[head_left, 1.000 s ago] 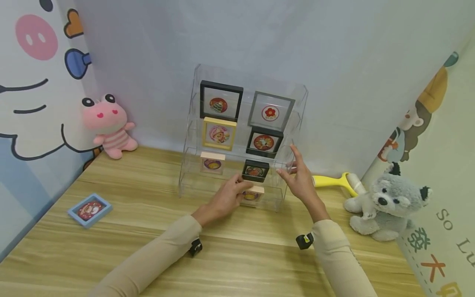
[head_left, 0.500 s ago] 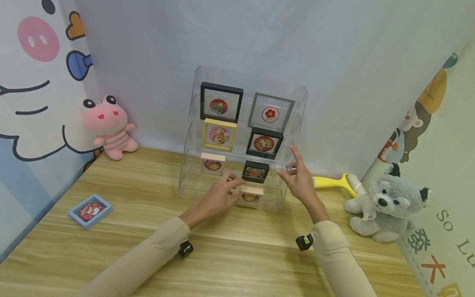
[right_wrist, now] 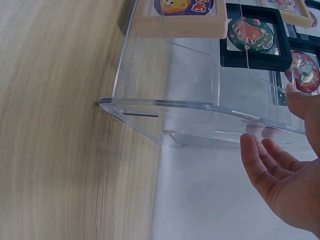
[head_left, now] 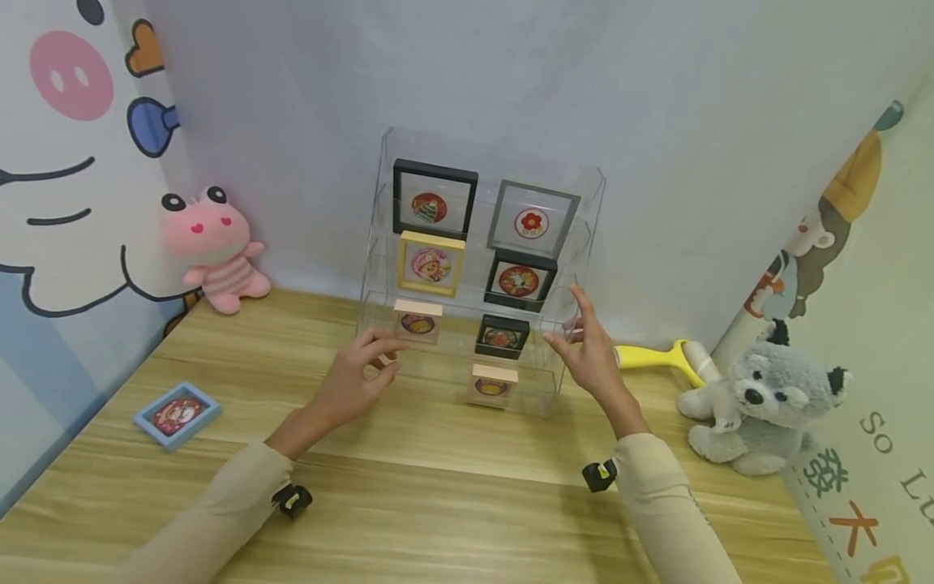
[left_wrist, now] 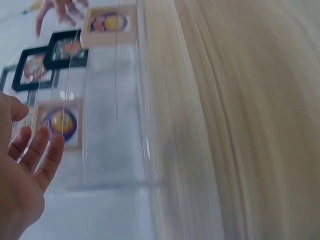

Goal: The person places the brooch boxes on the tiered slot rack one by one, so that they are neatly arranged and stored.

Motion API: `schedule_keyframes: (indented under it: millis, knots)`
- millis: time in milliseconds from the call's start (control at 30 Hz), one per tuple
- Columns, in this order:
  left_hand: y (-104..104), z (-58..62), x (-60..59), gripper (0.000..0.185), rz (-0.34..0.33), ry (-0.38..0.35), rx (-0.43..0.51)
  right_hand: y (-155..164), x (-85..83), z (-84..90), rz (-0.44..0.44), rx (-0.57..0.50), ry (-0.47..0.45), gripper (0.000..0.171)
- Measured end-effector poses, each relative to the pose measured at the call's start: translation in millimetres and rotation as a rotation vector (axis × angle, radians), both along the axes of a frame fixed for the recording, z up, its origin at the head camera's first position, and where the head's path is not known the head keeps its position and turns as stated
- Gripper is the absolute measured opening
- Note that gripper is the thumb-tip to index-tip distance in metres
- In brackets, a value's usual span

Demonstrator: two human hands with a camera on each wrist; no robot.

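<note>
A clear acrylic display rack [head_left: 430, 369] stands in tiers, with several small picture frames on it. My left hand [head_left: 359, 377] is at the rack's lower left, fingers loosely bent and empty. Its fingertips lie close to a pale frame with a round purple-and-yellow picture [head_left: 418, 323]. At the rack's right side is my right hand [head_left: 594, 353]; in the right wrist view its fingertips [right_wrist: 248, 142] are right at the outside of the clear side panel [right_wrist: 200, 106], with the thumb across on the shelf side. Another pale frame [head_left: 492, 385] sits alone on the bottom tier.
A light-blue frame [head_left: 177, 415] lies on the wooden table at left. Behind it sits a pink frog plush [head_left: 215, 247]. To the right of the rack are a yellow-handled roller [head_left: 649, 357] and a grey dog plush [head_left: 759, 405]. A pale curtain hangs behind.
My left hand has let go of the bottom-tier pale frame and moved left to the rack's left end. The right hand and the frames stay in place.
</note>
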State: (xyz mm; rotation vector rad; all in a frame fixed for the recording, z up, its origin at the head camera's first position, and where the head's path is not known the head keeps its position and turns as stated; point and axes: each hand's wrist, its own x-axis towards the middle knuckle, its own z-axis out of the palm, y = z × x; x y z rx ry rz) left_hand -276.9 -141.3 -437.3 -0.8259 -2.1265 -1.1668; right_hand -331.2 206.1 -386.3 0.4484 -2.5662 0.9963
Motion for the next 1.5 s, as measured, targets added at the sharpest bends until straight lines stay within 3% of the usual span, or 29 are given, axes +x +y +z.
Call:
schedule_keyframes:
  millis: [200,300,500,667,933,1167,1333,1500]
  knots:
    - [-46.0,-0.5,7.5,0.034,0.182,0.037,-0.156,-0.4,0.0,1.0,0.008,-0.003,0.002,0.080]
    - [-67.8,-2.1,12.4,0.038,0.261,0.022,-0.245,0.0,-0.3,0.9,0.007,-0.002,-0.001,0.080]
    - [-109.6,-8.8,20.3,0.045,0.350,-0.141,-0.358,0.0,0.5,0.7,0.000,-0.001,-0.010,0.080]
    - [-137.7,-7.4,28.1,0.045,0.432,-0.251,-0.483,-0.2,0.2,1.8,-0.003,0.000,-0.009,0.081]
    - [-170.8,-11.4,38.8,0.046,0.455,-0.339,-0.531,-0.2,0.6,1.8,-0.001,-0.001,-0.015,0.080]
    - [-198.6,-14.8,49.1,0.062,0.466,-0.515,-0.575,0.6,0.6,0.7,0.004,0.004,-0.022,0.081]
    - [-214.9,-18.3,54.5,0.070,0.500,-0.537,-0.609,0.7,-0.3,0.5,0.006,0.005,-0.031,0.081]
    - [-226.5,-16.1,58.4,0.072,0.476,-0.575,-0.645,1.1,-0.6,0.1,0.006,0.006,-0.038,0.081]
